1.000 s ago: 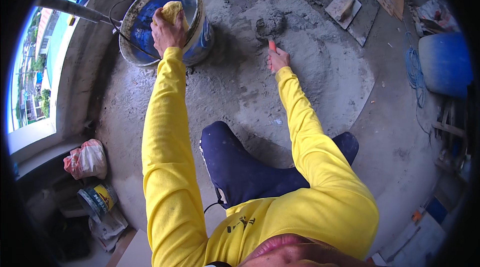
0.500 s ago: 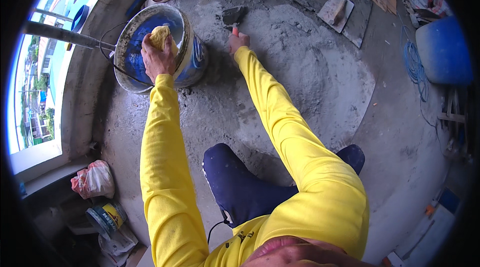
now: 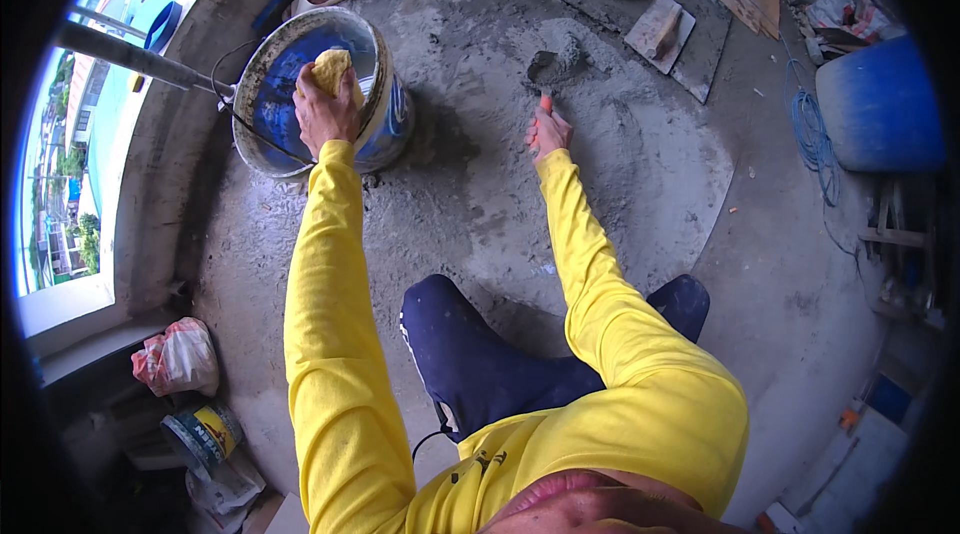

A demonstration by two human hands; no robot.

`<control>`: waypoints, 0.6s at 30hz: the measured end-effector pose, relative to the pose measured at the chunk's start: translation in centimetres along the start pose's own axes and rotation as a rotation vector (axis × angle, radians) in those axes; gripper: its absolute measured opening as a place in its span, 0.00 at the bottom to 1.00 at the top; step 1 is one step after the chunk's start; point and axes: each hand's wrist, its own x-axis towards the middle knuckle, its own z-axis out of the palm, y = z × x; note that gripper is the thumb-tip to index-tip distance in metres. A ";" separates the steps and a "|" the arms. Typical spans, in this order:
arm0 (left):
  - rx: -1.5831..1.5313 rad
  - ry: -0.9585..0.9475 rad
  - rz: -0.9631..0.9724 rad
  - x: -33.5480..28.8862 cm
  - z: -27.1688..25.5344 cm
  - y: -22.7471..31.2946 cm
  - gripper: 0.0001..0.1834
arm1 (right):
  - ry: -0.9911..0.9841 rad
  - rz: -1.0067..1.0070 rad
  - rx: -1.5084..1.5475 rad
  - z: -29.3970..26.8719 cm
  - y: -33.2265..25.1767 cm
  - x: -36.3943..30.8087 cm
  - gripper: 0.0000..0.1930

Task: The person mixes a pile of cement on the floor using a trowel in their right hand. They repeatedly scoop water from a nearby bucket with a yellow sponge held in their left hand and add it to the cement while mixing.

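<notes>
At the bucket's (image 3: 398, 129) mouth, the left hand (image 3: 325, 115) grips a sponge (image 3: 331, 70); right of the bucket, the right hand (image 3: 549, 130) grips a trowel (image 3: 545, 102) amid mortar (image 3: 602, 62).

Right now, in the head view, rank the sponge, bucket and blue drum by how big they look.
1. Bucket, largest
2. Blue drum, partly lost at the dark rim
3. Sponge, smallest, partly behind the left hand

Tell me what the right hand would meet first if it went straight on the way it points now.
Beyond the trowel it grips, the right hand would likely meet the gray mortar just ahead, toward the picture's top; the hand's height above it is hard to judge.
</notes>
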 end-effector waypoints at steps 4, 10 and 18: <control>0.021 -0.014 -0.025 0.0 -0.7 0.0 0.35 | -0.088 -0.066 -0.123 -0.2 1.0 -7.1 0.07; -0.007 -0.004 0.011 0.1 -0.1 1.3 0.34 | -0.257 -0.110 -0.577 8.6 4.2 0.2 0.08; -0.002 0.023 0.025 -0.1 0.1 0.5 0.34 | -0.166 0.029 -0.340 -2.6 2.5 -1.1 0.09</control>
